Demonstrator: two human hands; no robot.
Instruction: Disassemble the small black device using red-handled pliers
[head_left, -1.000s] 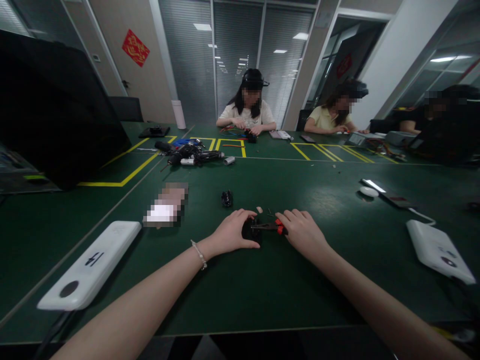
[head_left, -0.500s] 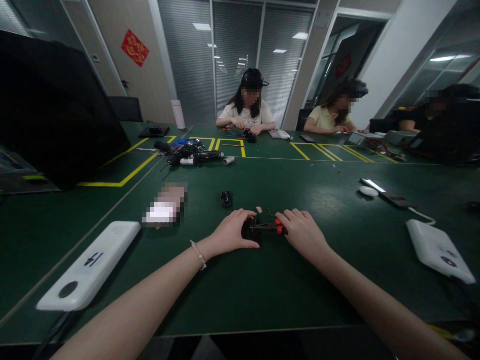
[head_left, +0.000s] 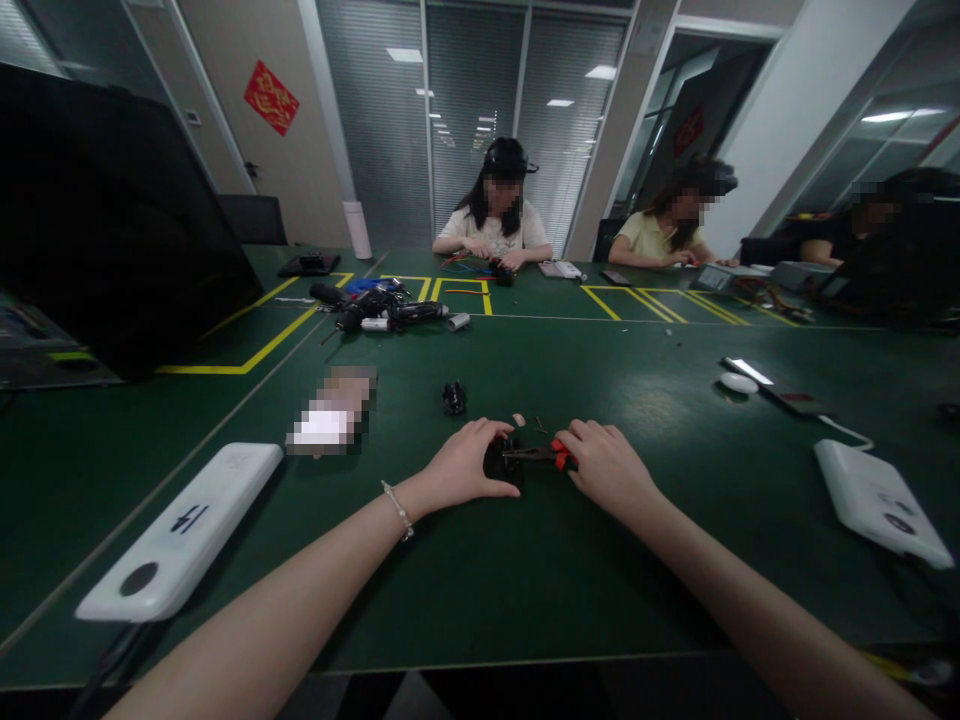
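Observation:
My left hand is curved round a small black device part on the green table, thumb on the near side and fingers on the far side. My right hand is wrapped round the red handles of a pair of needle-nose pliers. The plier tips reach onto the top of the black part; whether they pinch anything there is too small to tell. Just beyond the hands lie a small pale piece and a few thin dark bits. A black component sits farther off.
White power banks lie at left and right, cables attached. A phone and a white oval object are at right. Dark tools and parts are heaped at far left. A co-worker sits opposite.
Almost nothing differs. The plier handles and my right hand have shifted very slightly, while the tips stay on the black part. My left hand stays in place.

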